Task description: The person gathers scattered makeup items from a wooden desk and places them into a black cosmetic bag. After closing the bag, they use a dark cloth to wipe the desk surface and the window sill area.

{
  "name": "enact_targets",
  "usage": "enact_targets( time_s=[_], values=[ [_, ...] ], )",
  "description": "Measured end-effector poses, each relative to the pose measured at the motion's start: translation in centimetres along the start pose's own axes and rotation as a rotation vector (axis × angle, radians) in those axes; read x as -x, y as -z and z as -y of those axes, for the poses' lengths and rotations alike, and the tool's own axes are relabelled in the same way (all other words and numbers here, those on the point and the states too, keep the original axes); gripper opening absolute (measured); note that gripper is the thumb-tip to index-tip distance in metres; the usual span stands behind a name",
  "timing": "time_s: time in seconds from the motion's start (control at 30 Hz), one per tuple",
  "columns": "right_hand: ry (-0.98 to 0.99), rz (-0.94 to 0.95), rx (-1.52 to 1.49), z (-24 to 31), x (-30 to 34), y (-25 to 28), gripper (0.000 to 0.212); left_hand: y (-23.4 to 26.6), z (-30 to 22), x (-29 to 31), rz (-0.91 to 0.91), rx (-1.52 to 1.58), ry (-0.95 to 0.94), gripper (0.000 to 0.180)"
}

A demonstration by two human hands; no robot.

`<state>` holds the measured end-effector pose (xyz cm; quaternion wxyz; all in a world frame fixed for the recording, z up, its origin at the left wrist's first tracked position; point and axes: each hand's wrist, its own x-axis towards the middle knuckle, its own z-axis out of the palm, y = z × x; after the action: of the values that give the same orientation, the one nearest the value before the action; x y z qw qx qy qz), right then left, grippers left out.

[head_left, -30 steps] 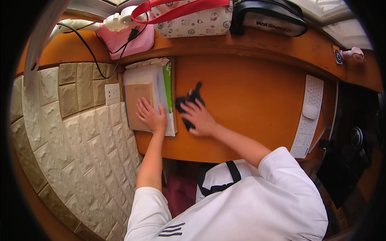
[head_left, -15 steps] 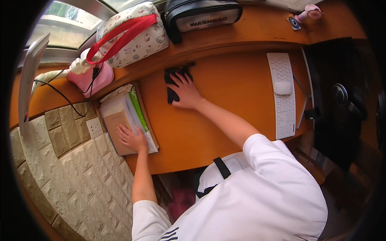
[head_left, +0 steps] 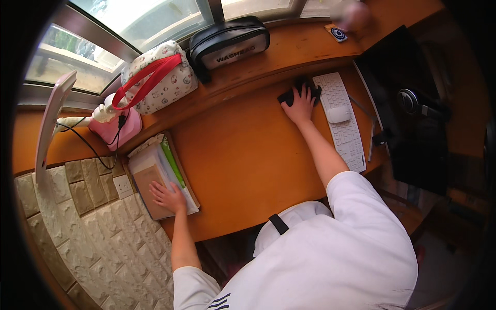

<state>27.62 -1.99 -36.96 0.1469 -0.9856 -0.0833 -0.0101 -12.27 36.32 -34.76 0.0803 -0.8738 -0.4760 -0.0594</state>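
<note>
My right hand (head_left: 300,107) holds a bunched black cloth (head_left: 284,97) down against the brown wooden desk (head_left: 232,175), fingers spread over it. The cloth's right end lies close beside a white keyboard (head_left: 337,91), on which a white mouse (head_left: 339,114) rests. My left hand (head_left: 168,198) lies flat and open on a stack of books and papers (head_left: 146,170) at the desk's left end. A bright green edge (head_left: 172,163) shows in that stack. My palm hides part of the cloth.
On the raised ledge stand a patterned bag with red handles (head_left: 161,85), a black-and-clear wash bag (head_left: 230,44) and a pink lamp base (head_left: 118,129) with a cable. A dark monitor (head_left: 400,111) stands at the right. A stone-patterned wall (head_left: 111,243) borders the left.
My right hand has slid the black cloth rightwards over the desk, from the middle of the ledge side to the keyboard. My left hand stays on the stack. The view has shifted somewhat.
</note>
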Motion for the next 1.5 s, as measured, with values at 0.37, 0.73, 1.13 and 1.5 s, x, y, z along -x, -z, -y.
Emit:
enact_targets(
  time_s=[0.37,0.73,1.13,1.5],
  values=[
    [1.076,0.475,-0.404,17.1,24.5,-2.4,0.079,4.5,0.9,0.1,0.034,-0.080,-0.050,0.078],
    [0.088,0.039,-0.034,-0.1,6.0,1.4,0.080,5.9,2.9,24.6,0.254,0.424,-0.064,0.065],
    [0.735,0.419,-0.165,-6.8,29.2,8.2,0.083,-3.4,7.6,36.9,0.493,0.636,0.426,0.058],
    [0.699,0.278,-0.202,15.5,24.0,-1.7,0.092,-10.8,12.2,44.5,1.018,0.718,0.656,0.033]
  ],
)
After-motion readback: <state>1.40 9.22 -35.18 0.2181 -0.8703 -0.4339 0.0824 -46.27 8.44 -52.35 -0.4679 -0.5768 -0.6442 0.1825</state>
